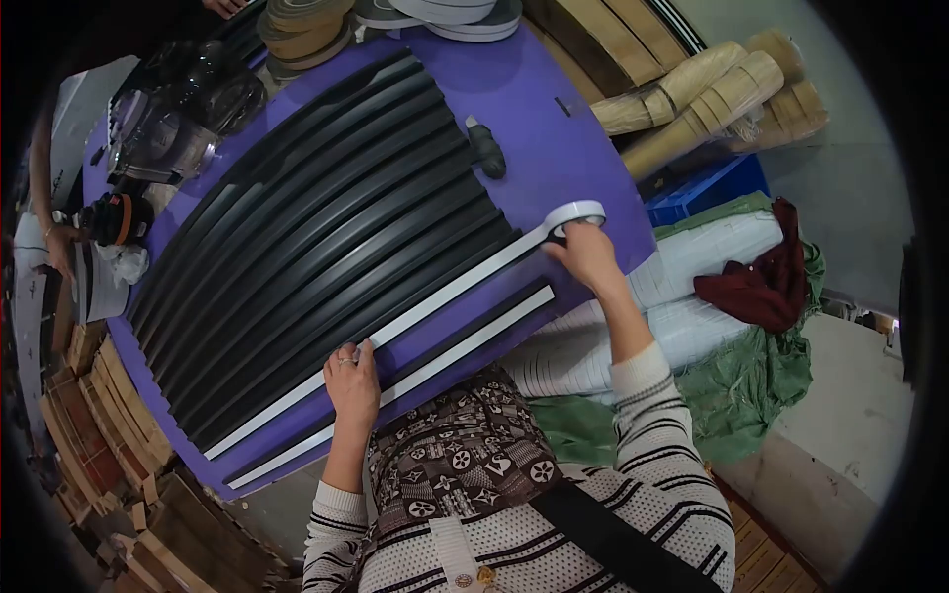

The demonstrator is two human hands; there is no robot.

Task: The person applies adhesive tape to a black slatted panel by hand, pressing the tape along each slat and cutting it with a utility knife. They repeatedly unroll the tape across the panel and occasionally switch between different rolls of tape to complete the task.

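Observation:
A roll of white tape (575,211) is in my right hand (590,255), its fingers wrapped round the roll's lower edge. From the roll a white strip (450,287) runs down-left along the nearest of several black ribbed strips (326,227) on the purple table (534,99). My left hand (353,383) rests on this strip near its middle, fingers pressed down close together; whether they pinch anything is hidden. Nearer my body lies a separate black strip with a white band (474,341), parallel to the first.
Tape rolls (301,30) stack at the far edge. A dark object (484,148) lies beyond the strips. Left are clear plastic containers (163,143) and another person's hand (61,247). Wrapped bundles (692,257) and cardboard tubes (702,104) stand right.

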